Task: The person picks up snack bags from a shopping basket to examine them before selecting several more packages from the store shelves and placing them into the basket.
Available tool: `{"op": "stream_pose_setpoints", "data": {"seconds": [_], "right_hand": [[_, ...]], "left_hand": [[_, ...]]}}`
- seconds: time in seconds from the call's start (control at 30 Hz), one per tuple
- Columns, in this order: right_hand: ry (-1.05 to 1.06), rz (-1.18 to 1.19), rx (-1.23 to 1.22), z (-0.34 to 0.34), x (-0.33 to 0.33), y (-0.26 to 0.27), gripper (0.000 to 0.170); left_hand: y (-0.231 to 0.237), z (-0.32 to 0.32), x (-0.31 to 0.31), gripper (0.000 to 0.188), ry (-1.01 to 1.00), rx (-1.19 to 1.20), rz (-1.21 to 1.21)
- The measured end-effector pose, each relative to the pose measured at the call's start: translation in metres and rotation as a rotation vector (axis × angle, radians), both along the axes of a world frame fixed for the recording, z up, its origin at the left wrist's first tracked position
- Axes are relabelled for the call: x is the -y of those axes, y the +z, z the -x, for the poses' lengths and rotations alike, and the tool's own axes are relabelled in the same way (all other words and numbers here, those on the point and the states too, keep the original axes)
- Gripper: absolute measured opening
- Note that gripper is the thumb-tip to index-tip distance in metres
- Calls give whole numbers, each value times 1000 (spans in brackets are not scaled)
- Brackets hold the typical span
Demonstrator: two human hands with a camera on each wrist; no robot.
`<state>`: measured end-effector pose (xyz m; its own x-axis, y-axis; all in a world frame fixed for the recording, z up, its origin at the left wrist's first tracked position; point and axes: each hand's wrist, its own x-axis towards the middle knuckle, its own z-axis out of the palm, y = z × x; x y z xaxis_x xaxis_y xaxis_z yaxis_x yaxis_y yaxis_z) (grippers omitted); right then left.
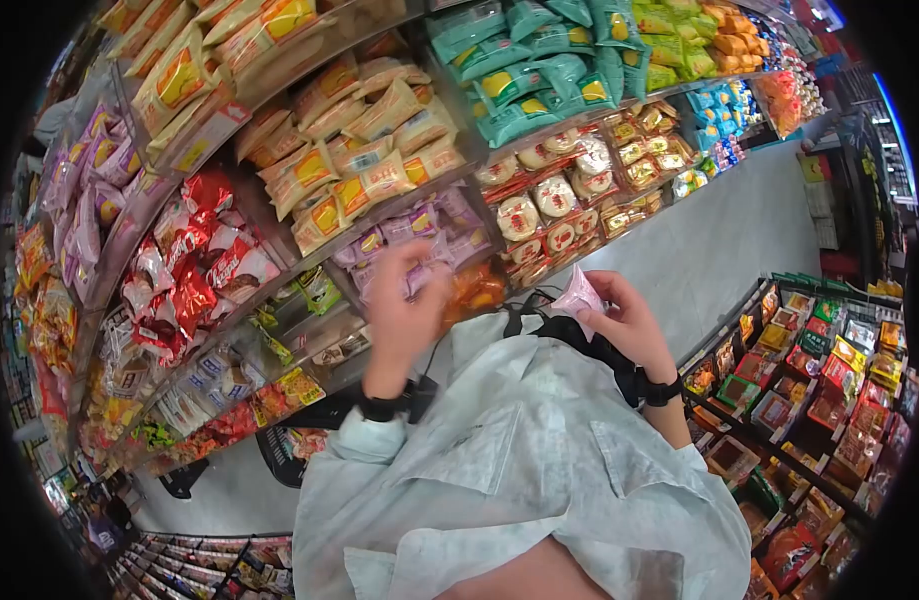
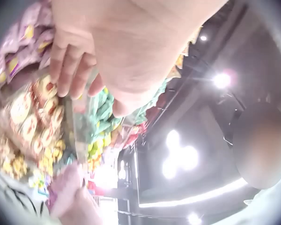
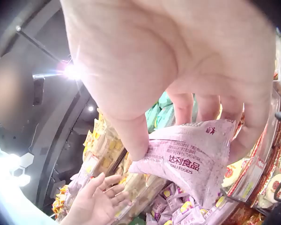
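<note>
Between the thumb and fingers of my right hand (image 1: 631,325) is a small pale purple snack packet (image 1: 579,297). In the right wrist view the packet (image 3: 189,157) shows dark print, including "DALI FOODS", and its crimped end faces my fingers. My left hand (image 1: 397,310), slightly blurred in the head view, is raised before the shelf bins and holds nothing. The right wrist view shows that left hand (image 3: 96,199) with its fingers spread. Behind it, similar purple packets (image 1: 462,212) fill a bin.
Above the purple bin lie beige packets (image 1: 364,150), with green packets (image 1: 539,75) beyond. Round packaged cakes (image 1: 554,196) sit to the right, red packets (image 1: 204,265) to the left. Behind my right arm stands another stocked shelf (image 1: 819,370), across a grey floor (image 1: 724,215).
</note>
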<state>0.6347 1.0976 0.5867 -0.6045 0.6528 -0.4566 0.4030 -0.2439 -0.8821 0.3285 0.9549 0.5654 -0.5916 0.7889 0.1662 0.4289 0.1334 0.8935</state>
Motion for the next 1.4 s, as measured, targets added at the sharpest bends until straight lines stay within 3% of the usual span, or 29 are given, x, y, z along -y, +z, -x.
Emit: {"op": "stream_pose_setpoints", "data": {"seconds": [0.07,0.1,0.17,0.23,0.27,0.37,0.5,0.53,0.63,0.73,0.83,0.87,0.97,1.17,1.4], "right_hand": [[54,-41,20,12,7,-3,56],[93,-80,26,16,13,-6,57],[175,-150,33,25,20,-10,59],[261,-202,42,35,27,-6,59],[229,-37,52,40,26,4,51],[107,179,-117,40,28,-9,44],[145,-15,-32,44,37,-2,39],[150,-23,4,39,38,-2,39],[135,-5,72,22,42,-4,38],[97,5,102,9,47,-5,37],[57,6,110,-3,51,-4,35],[47,5,108,-7,52,-4,35],[23,-7,116,-23,52,-4,34],[25,-47,29,-63,41,-11,32],[220,-76,-67,-114,8,-30,31]], "left_hand": [[-7,-39,2,44,-269,517,188],[-27,-56,6,59,-421,621,187],[-34,-87,12,68,-566,539,183],[-34,-87,15,71,-595,668,212],[-33,-87,16,73,-611,732,223],[-35,-61,11,75,-682,520,161],[-48,-45,6,63,-381,465,212],[-59,-40,1,58,-231,489,195],[-87,-12,-14,70,-7,479,312],[-111,1,-32,89,140,123,450],[-120,5,-48,111,57,109,398],[-119,5,-52,114,23,121,513],[-137,-9,-50,116,49,-23,529],[-126,-34,-11,95,24,54,520],[-127,-109,85,54,80,24,704]]}}
